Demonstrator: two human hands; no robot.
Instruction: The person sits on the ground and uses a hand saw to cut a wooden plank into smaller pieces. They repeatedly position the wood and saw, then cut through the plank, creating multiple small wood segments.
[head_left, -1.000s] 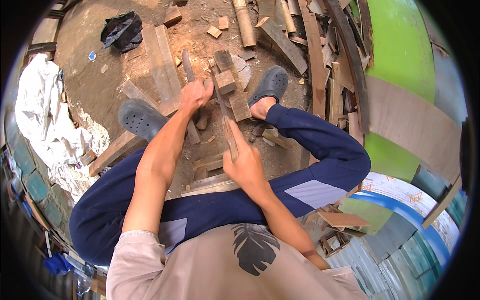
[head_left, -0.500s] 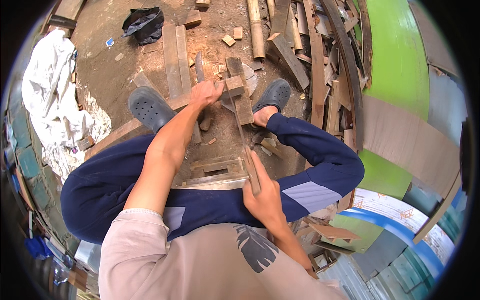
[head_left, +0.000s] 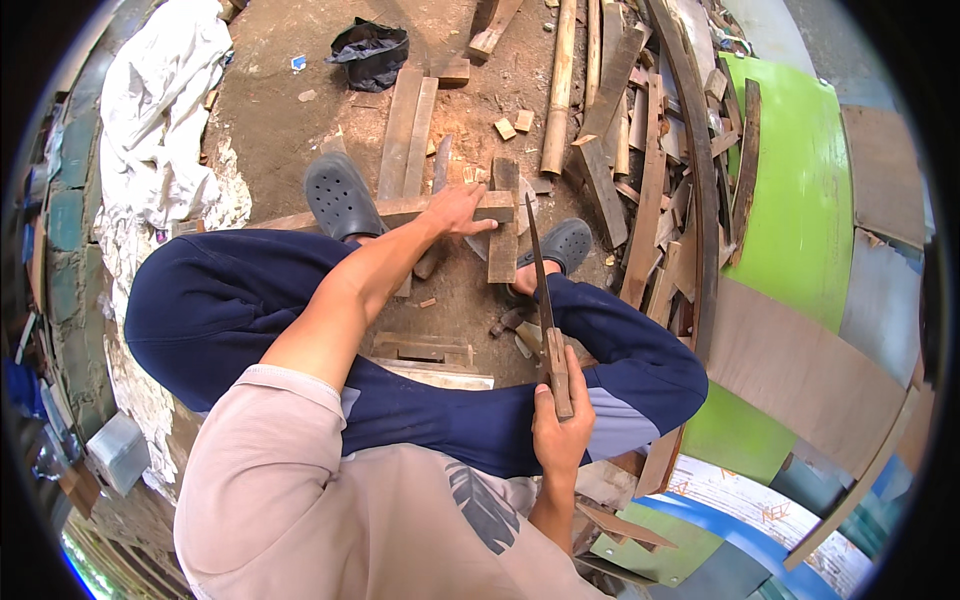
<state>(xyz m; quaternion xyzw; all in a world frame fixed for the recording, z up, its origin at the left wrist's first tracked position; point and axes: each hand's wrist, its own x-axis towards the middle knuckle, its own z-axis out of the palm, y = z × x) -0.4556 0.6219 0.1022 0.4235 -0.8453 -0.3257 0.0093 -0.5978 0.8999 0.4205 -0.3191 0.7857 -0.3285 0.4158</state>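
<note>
My right hand point(head_left: 562, 425) is closed round the wooden handle of a handsaw point(head_left: 541, 270). Its long, tapering dark blade points away from me and stands clear of the wood, to the right of it. My left hand point(head_left: 458, 208) lies palm down across a wooden beam point(head_left: 405, 210) near its right end, fingers stretched and thumb apart on the near side. Beneath that end, a shorter wooden block point(head_left: 503, 262) runs crosswise on the ground. Behind my left hand, part of another dark blade point(head_left: 441, 165) shows; its lower portion is hidden.
My feet in grey clogs point(head_left: 343, 195) flank the beam. Planks point(head_left: 402, 130) and small offcuts point(head_left: 505, 128) lie beyond it. Scrap timber point(head_left: 640, 200) is heaped at right beside a green panel point(head_left: 795, 200). A hammer point(head_left: 512, 320) lies near my right knee; white cloth point(head_left: 155, 130) lies left.
The saw has come away from the beam and moved to the right with my right hand. My left hand has loosened from a closed grip to outstretched fingers. The whole view has shifted.
</note>
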